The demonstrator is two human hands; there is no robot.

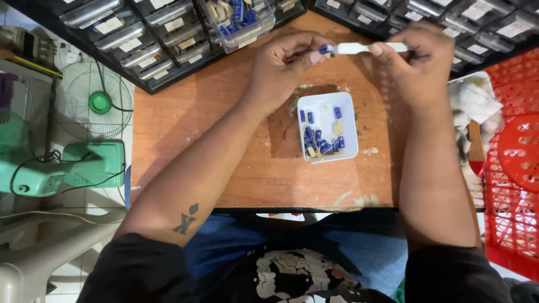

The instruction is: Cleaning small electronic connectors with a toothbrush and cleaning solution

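Wooden table (224, 112), one white tray (327, 104)

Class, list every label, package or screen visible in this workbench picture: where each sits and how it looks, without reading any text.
Drawer labels: small pale paper rectangles on the clear fronts of the black parts cabinet, along the top edge.
Open drawer: clear plastic, top centre, holding blue capacitors.
Screens: none in view.

Red crate (514, 168) cut off at right edge.
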